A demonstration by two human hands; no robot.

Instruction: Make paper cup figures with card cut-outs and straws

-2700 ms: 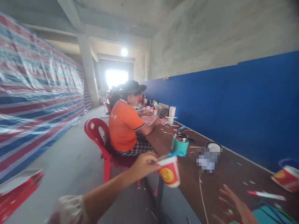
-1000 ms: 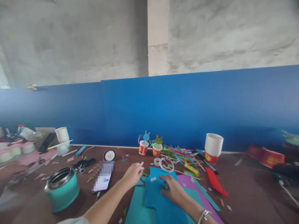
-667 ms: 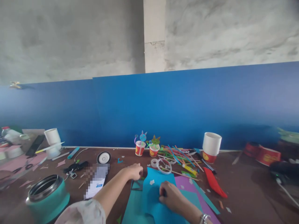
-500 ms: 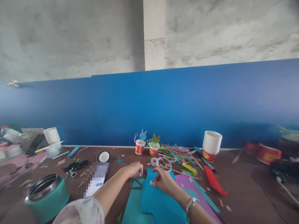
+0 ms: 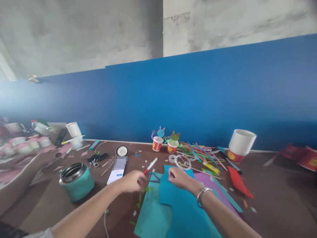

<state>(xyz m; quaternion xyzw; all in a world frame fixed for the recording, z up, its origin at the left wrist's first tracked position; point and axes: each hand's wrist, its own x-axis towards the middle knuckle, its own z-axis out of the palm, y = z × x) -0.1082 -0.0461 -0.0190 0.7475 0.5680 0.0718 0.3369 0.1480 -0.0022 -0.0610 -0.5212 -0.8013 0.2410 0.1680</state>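
Note:
My left hand (image 5: 134,181) is closed with curled, slightly blurred fingers. It is beside the red end of a white marker (image 5: 151,165) and close to green paper scraps (image 5: 140,199); what it grips, if anything, is hidden. My right hand (image 5: 178,178), with a silver bracelet on the wrist, is closed in a pinch over the blue sheet (image 5: 182,208); anything between its fingertips is too small to name. Under that sheet lie a teal sheet (image 5: 151,211) and a purple sheet (image 5: 204,180).
Two small decorated cups (image 5: 157,144) stand at the back beside coloured sticks (image 5: 198,155) and a tape roll (image 5: 183,162). A stacked cup (image 5: 241,145) is at right. A teal jar (image 5: 78,185) and phone (image 5: 117,170) are left, with another person's arm (image 5: 17,175) beyond.
The view has shifted, with more of the left side showing. My left hand has moved toward me and left, uncovering the marker. The white scrap at my right fingertips no longer shows.

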